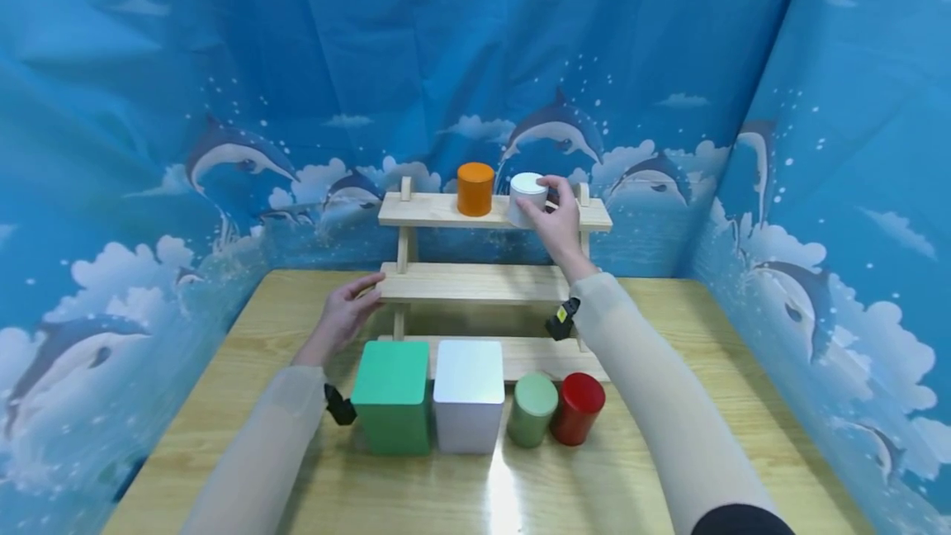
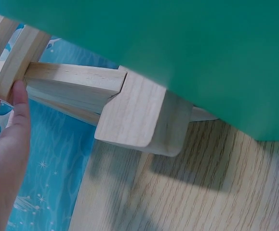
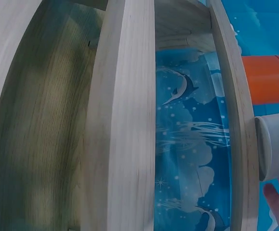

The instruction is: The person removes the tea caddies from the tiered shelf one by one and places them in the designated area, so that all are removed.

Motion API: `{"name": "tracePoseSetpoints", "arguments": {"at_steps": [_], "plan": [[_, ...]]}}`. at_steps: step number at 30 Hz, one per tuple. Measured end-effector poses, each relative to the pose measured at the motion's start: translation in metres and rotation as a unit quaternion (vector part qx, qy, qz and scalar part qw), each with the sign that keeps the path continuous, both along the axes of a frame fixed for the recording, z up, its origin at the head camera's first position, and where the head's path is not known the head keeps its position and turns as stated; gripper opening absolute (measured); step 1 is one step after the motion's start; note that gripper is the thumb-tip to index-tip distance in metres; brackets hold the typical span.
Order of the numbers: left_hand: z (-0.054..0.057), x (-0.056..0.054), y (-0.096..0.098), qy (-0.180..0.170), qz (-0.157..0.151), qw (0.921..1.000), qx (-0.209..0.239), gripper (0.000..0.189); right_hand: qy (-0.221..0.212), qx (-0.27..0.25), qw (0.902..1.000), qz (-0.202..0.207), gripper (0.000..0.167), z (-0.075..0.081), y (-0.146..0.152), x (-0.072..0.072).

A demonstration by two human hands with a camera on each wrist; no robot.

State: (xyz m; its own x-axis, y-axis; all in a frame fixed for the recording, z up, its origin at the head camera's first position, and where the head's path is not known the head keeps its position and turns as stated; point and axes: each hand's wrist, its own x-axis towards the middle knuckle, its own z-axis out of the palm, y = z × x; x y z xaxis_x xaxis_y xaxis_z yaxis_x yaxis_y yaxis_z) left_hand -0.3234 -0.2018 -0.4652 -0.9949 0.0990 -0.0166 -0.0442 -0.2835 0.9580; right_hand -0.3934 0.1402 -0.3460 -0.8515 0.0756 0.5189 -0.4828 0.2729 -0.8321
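Wooden shelf [image 1: 423, 209] top: right hand [image 1: 559, 228] pinches white cylinder [image 1: 524, 205] | middle board [image 1: 475, 281]: left hand [image 1: 345, 312] grips end | I'd seat cylinder squarely.

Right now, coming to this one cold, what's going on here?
A person's right hand holds a white cylinder at the top shelf of a wooden rack, beside an orange cylinder standing there. Whether the white one bears fully on the shelf is hard to tell. The left hand grips the left end of the middle shelf. In front of the rack, a green block, white block, pale green cylinder and red cylinder stand on the table.
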Motion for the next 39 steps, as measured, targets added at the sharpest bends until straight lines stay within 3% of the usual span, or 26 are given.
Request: {"name": "tracePoseSetpoints", "arguments": {"at_steps": [9, 12, 18, 29, 32, 39], "plan": [[0.001, 0.0, 0.0, -0.004, 0.003, 1.0, 0.004, 0.048, -0.007, -0.005, 0.9999, 0.007, 0.037, 0.022, -0.002, 0.04], [0.001, -0.001, 0.001, -0.003, 0.003, 1.0, 0.005, 0.047, -0.006, -0.008, 0.9999, 0.006, 0.037, 0.019, 0.002, 0.044], [0.0, -0.001, 0.001, -0.003, 0.0, 1.0, 0.006, 0.048, -0.014, -0.027, 0.9994, 0.014, 0.042, -0.001, 0.018, 0.039], [0.002, 0.002, 0.0, 0.002, 0.002, 0.9999, 0.014, 0.048, -0.023, -0.069, 0.9969, 0.031, 0.042, -0.01, 0.027, 0.055], [0.001, 0.002, 0.001, 0.005, 0.001, 0.9998, 0.018, 0.048, -0.036, -0.071, 0.9964, 0.03, 0.043, -0.012, 0.028, 0.061], [0.0, 0.001, 0.0, 0.005, 0.002, 0.9996, 0.026, 0.048, -0.037, -0.059, 0.9967, 0.042, 0.041, 0.0, 0.025, 0.092]]}}
